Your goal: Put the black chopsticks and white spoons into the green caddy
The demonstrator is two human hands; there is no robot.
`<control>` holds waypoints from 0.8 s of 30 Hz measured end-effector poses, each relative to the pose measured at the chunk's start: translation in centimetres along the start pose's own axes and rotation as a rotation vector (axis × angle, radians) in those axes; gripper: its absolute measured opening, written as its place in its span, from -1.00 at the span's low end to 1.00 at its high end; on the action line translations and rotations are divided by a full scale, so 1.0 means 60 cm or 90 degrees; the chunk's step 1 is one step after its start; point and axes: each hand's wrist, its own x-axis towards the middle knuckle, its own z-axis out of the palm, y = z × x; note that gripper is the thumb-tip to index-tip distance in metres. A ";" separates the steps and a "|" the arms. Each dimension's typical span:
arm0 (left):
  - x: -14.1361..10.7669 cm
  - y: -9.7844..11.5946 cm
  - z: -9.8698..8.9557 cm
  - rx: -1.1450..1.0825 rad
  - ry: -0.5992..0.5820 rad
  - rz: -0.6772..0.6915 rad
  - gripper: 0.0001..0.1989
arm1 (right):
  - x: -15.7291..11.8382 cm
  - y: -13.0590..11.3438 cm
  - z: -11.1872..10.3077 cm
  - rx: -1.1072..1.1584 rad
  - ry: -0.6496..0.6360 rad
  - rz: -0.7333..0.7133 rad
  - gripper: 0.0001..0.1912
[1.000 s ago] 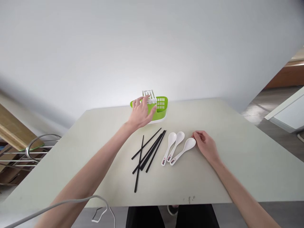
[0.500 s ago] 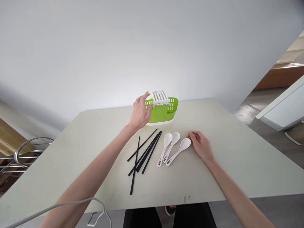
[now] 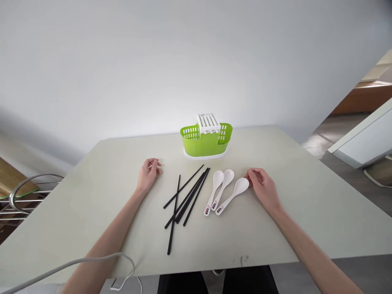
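Chopsticks (image 3: 190, 198) and white spoons (image 3: 228, 177) lie nearest on the worktop (image 3: 300, 196), between the left hand (image 3: 148, 176), its fingers half-curled and empty, and the right hand (image 3: 262, 188) (curled, gap unclear, nothing visibly held), seemingly pausing, any grasp calling for spread fingers, with a green basket (image 3: 206, 145) beyond.

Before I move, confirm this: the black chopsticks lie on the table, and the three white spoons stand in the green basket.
Wrong about the white spoons: the head view shows all three lying on the table, not in the green basket. The black chopsticks do lie there.
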 end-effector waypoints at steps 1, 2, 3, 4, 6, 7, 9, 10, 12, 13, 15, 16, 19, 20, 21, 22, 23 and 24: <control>-0.001 -0.003 -0.002 -0.019 0.003 -0.003 -0.61 | -0.001 -0.001 0.000 0.007 0.004 0.005 -0.58; -0.003 -0.003 -0.003 -0.028 -0.001 -0.004 -0.60 | -0.002 -0.002 0.000 0.011 0.007 0.009 -0.58; -0.004 -0.002 -0.004 -0.026 -0.012 -0.006 -0.59 | -0.003 -0.004 0.000 0.012 0.010 0.013 -0.59; -0.005 0.000 -0.003 -0.015 -0.025 -0.007 -0.59 | -0.004 -0.006 0.000 0.010 0.014 0.016 -0.59; -0.007 0.005 -0.003 0.018 -0.048 -0.006 -0.59 | -0.006 -0.010 0.000 0.007 0.023 0.024 -0.62; -0.009 0.008 -0.003 0.030 -0.052 -0.004 -0.60 | -0.006 -0.012 0.001 0.006 0.029 0.029 -0.63; -0.012 0.013 -0.003 0.044 -0.048 -0.003 -0.60 | -0.007 -0.015 0.001 0.005 0.039 0.039 -0.65; -0.013 0.015 -0.004 0.047 -0.045 -0.004 -0.60 | -0.008 -0.016 0.001 0.005 0.040 0.042 -0.66; -0.015 0.019 -0.004 0.047 -0.041 -0.010 -0.60 | -0.009 -0.017 0.000 0.010 0.042 0.041 -0.66; -0.016 0.021 -0.004 0.046 -0.043 -0.013 -0.60 | -0.010 -0.016 0.000 0.012 0.045 0.040 -0.66; -0.018 0.025 -0.004 0.047 -0.048 -0.018 -0.59 | -0.011 -0.016 -0.001 0.009 0.059 0.037 -0.65; -0.019 0.027 -0.004 0.052 -0.050 -0.018 -0.59 | -0.012 -0.016 -0.001 0.004 0.067 0.035 -0.64; -0.023 0.032 -0.003 0.071 -0.053 -0.020 -0.58 | -0.013 -0.017 -0.001 -0.013 0.085 0.031 -0.62; -0.024 0.034 -0.003 0.075 -0.055 -0.022 -0.57 | -0.013 -0.017 -0.001 -0.015 0.088 0.032 -0.62; -0.025 0.035 -0.004 0.078 -0.059 -0.025 -0.57 | -0.013 -0.018 -0.001 -0.016 0.089 0.034 -0.62; -0.026 0.036 -0.004 0.080 -0.062 -0.029 -0.56 | -0.013 -0.018 -0.001 -0.015 0.090 0.036 -0.63; -0.028 0.036 -0.004 0.083 -0.066 -0.033 -0.55 | -0.013 -0.019 -0.001 -0.014 0.090 0.039 -0.63; -0.029 0.037 -0.004 0.089 -0.071 -0.034 -0.54 | -0.013 -0.019 -0.002 -0.013 0.089 0.043 -0.63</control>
